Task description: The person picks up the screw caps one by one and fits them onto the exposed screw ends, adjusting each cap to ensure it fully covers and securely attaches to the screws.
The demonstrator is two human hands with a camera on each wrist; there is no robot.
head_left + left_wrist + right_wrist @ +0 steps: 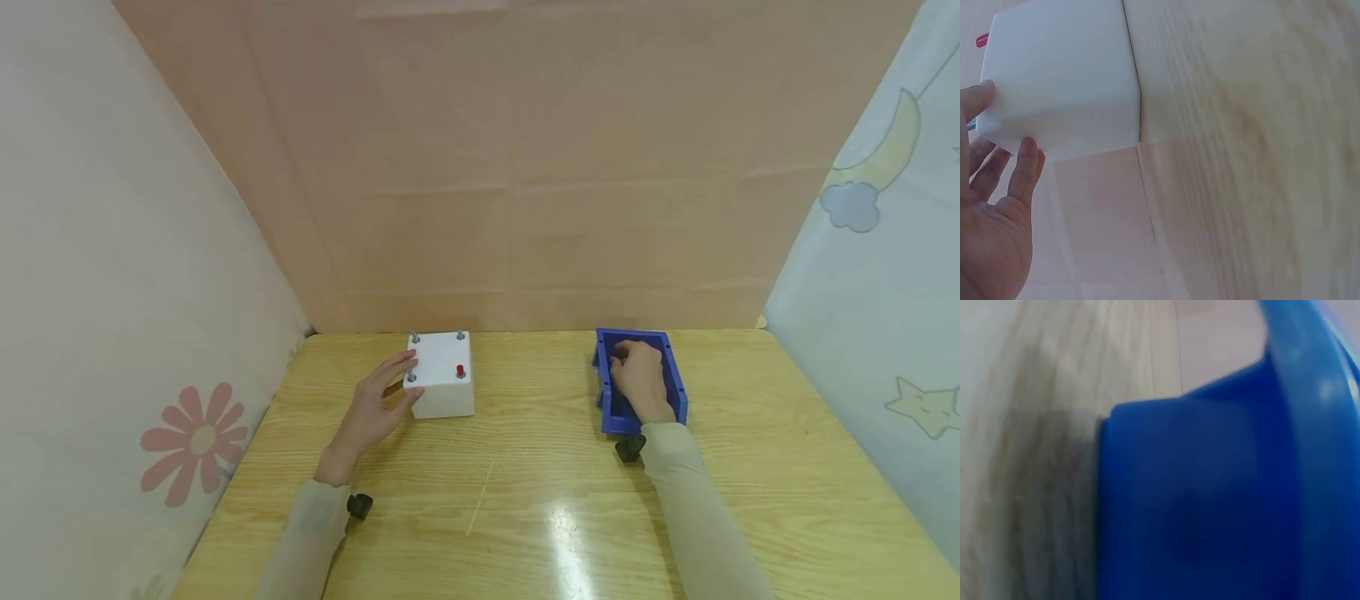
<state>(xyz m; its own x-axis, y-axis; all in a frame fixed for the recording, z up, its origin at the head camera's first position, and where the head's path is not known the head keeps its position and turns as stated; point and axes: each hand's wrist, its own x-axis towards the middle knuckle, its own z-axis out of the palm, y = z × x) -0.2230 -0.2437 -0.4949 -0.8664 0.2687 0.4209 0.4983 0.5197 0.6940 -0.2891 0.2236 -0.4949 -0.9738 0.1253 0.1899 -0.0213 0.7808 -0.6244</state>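
A white box (441, 398) stands on the table, with a metal bolt upright at each corner of its top. A red cap (461, 369) sits on the front right bolt and also shows in the left wrist view. My left hand (372, 414) rests against the box's left side, fingers spread and fairly straight, the thumb touching near the front left corner. To the right is a blue bin (607, 421). Inside it is my right hand (642, 382), fingers bent downward; whatever they touch is hidden. The right wrist view holds only the bin's outer wall (1197, 500).
The wooden table (525, 467) ends at a brown backdrop (525, 208). Patterned cloth hangs on the left (112, 292) and on the right (885, 292). A dark wrist camera (360, 505) is on the left sleeve, another (630, 449) on the right.
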